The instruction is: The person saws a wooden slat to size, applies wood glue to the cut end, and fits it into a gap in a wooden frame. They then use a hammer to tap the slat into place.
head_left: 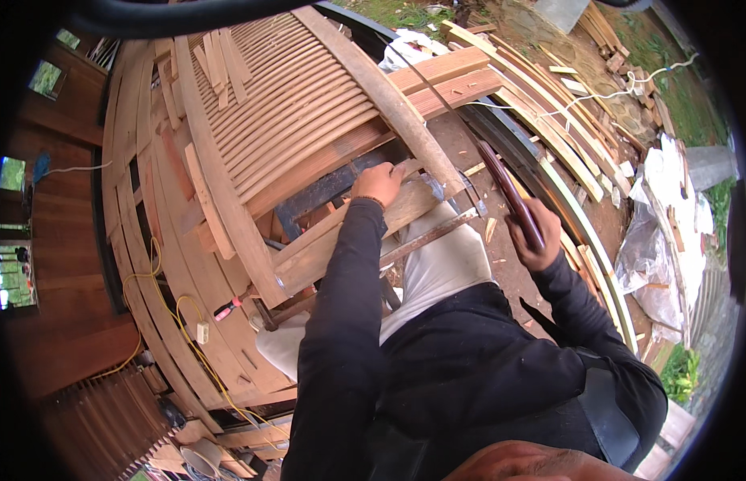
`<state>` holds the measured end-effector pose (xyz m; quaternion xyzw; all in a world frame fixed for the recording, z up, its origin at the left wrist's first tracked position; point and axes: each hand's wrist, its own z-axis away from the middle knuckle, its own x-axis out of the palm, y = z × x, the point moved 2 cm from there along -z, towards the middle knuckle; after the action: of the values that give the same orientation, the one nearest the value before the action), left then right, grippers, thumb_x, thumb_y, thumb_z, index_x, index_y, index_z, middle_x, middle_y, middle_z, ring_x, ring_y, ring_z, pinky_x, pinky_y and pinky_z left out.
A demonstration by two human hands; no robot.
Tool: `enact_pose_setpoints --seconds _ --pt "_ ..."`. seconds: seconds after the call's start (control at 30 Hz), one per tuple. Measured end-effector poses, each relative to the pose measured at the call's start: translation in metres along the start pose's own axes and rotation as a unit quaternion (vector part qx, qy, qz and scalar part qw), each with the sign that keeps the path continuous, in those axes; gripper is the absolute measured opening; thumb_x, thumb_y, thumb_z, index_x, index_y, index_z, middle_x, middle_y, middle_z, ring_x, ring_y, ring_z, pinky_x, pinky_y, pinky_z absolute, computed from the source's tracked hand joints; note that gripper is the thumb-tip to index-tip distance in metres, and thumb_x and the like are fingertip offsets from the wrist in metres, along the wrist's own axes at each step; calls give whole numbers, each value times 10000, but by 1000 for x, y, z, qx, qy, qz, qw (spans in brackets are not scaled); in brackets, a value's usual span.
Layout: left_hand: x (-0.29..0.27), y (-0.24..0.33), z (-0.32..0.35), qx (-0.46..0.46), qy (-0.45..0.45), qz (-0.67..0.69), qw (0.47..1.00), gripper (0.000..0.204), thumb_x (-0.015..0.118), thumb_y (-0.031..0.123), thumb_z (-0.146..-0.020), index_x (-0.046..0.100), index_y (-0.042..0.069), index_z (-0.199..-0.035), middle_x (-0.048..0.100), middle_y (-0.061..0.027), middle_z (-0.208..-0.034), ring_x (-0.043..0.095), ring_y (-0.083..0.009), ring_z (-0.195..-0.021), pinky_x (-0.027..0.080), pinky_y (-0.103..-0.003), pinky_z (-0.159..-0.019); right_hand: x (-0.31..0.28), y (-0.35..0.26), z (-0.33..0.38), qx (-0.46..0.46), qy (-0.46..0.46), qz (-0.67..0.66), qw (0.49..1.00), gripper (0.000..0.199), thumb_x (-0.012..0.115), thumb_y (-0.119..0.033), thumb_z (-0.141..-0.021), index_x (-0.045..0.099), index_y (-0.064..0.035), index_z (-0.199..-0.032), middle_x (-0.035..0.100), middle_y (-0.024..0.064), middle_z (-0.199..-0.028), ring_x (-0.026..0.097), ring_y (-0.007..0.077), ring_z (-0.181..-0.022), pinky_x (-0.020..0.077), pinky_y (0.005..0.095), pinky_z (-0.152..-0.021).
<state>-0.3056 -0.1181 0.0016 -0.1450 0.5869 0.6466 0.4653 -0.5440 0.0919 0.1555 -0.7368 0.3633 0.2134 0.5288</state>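
Louvred wooden shutter (285,112) lies tilted across a stack of planks and frames, its curved slats running between two long side rails, with the lower right rail (389,96) nearest the person. It rests at a slant, probably so that the near corner comes within easy reach of someone seated beside it.

Left hand (379,183) presses down on a pale wooden batten (349,232) at the shutter's near corner, fingers curled over the wood and closed on it, which looks like a steadying hold to keep the piece from shifting. Just under that corner a dark metal bar (325,188) shows below the batten.

Right hand (535,234) is wrapped fully round the reddish-brown handle of a long thin blade (449,104), a saw or long knife by its shape. The blade reaches away from the hand up over the shutter's rail; I cannot tell whether its edge touches the wood.

A hammer (265,314) lies beside the person's pale trouser leg, with a yellow cable (185,321) trailing over the planks at the left. Loose timber strips (549,104) and wood chips cover the ground to the right, beside crumpled plastic sheeting (649,240)
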Motion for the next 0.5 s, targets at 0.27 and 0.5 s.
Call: enact_pose_setpoints --seconds 0.27,0.5 --pt "3 -26 1 24 -41 63 997 474 578 481 -1033 729 33 -1079 723 -273 -1067 673 -473 -1060 529 -523 -908 118 41 -175 -240 -24 33 970 474 799 -74 -812 645 -13 -1256 716 227 -1117 723 409 -971 596 441 -825" --pt "3 -28 -6 70 -111 53 990 476 535 466 -1071 666 8 -1068 716 -291 -988 676 -483 -1007 521 -544 -883 218 56 -299 -366 10 134 921 419 787 -131 -825 663 -80 -1222 716 136 -1117 688 346 -1045 559 434 -886"
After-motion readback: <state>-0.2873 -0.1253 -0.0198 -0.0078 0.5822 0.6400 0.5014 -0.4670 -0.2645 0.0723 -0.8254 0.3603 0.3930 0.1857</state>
